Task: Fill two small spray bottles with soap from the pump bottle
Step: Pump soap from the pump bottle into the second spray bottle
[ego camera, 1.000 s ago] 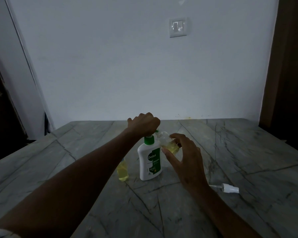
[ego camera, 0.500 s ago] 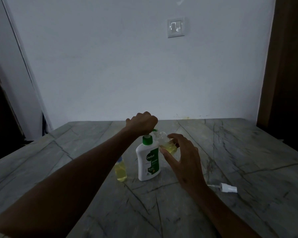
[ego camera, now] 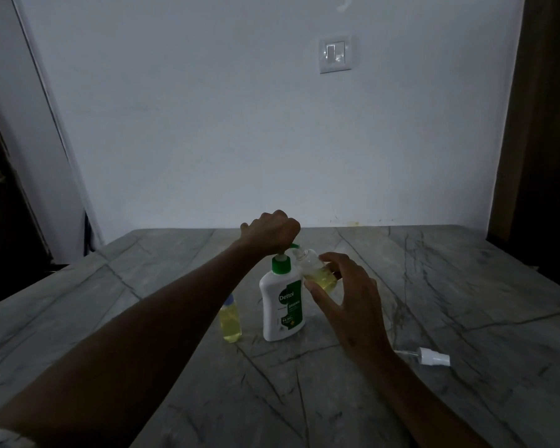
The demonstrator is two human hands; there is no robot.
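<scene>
A filled spray bottle (ego camera: 230,321) stands at left. My left hand (ego camera: 272,232), fist curled on the pump bottle (ego camera: 282,305) head, has risen slightly, so the plunger is up. My right hand (ego camera: 349,299) pinches the tilted second bottle (ego camera: 316,270) at the spout, partly full.

pump bottle (ego camera: 282,302) stands upright mid-table, taken as landmark. just left of it: small filled bottle (ego camera: 230,321), narrow gap between. its top is covered by left hand (ego camera: 272,232). right hand (ego camera: 346,295) holds tilted bottle (ego camera: 316,270) against its upper right. well right and nearer: spray cap (ego camera: 432,356) lying flat. bare marble table (ego camera: 466,286) beyond and right of it; wall (ego camera: 240,140) closes the far edge.
</scene>
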